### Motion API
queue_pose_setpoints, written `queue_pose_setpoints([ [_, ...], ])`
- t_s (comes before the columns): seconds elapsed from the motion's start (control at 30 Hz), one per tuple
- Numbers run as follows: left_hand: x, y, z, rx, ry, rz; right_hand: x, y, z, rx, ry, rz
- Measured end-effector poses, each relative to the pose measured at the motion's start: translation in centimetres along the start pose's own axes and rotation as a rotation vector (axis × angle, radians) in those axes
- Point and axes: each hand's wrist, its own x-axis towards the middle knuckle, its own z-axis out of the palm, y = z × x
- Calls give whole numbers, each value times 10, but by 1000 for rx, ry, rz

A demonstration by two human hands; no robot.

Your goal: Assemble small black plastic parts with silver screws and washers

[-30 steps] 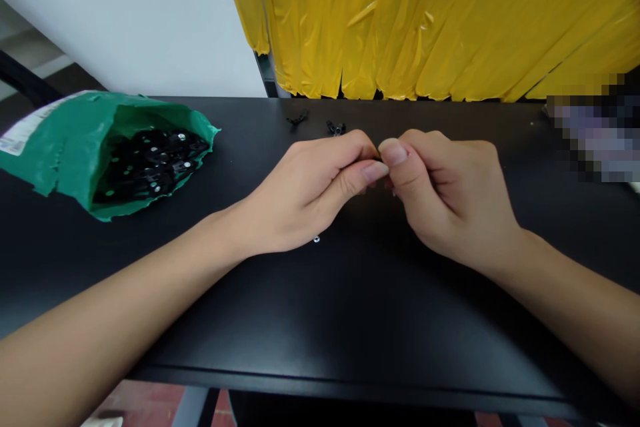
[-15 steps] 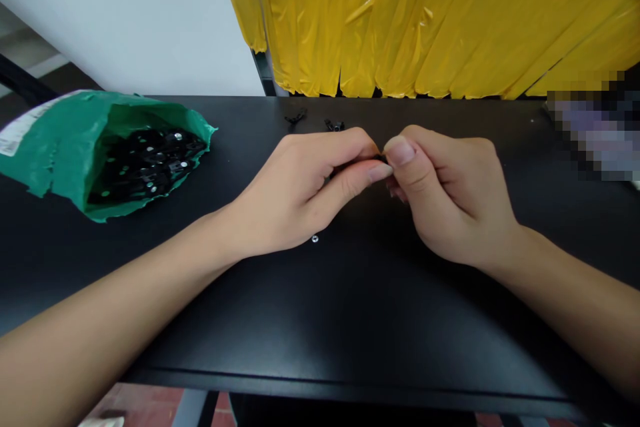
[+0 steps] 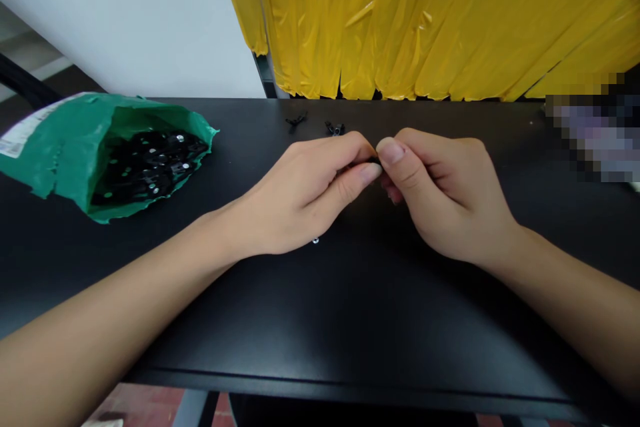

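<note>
My left hand (image 3: 310,193) and my right hand (image 3: 445,193) meet above the middle of the black table (image 3: 320,320), fingertips pinched together. Between them a small dark thing barely shows; the fingers hide most of it. Beyond my left hand lie two small black parts, one (image 3: 297,121) farther left and the other (image 3: 334,128) just behind my knuckles. A tiny silver ring-shaped piece (image 3: 315,240) rests on the table at the lower edge of my left hand. To the left, an open green bag (image 3: 75,147) holds many black parts with shiny round spots.
Yellow plastic sheeting (image 3: 400,20) hangs behind the table's back edge, with a pale panel (image 3: 165,20) to its left. At the far right is a pixelated, unrecognisable object (image 3: 600,140). The table's front edge runs across below my hands.
Both hands have shifted slightly left, their fingertips still together. My left hand now sits closer to the silver piece and partly covers it.
</note>
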Motion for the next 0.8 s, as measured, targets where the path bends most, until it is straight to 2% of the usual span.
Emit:
queue_pose_setpoints([
  [0.17,0,0,2,-16,107,-64,0,3,1,-45,34,32],
  [0.4,1,3,3,-72,160,-146,1,5,4,87,73,100],
  [0.5,2,-1,1,-59,190,-187,2,4,5,106,87,163],
  [0.67,2,-16,-12,45,318,-273,6,9,0,33,168,231],
  [0.73,2,-23,-19,121,329,-311,6,12,-2,-16,121,216],
  [0.8,1,-29,-24,176,331,-338,5,13,-2,-84,-4,170],
])
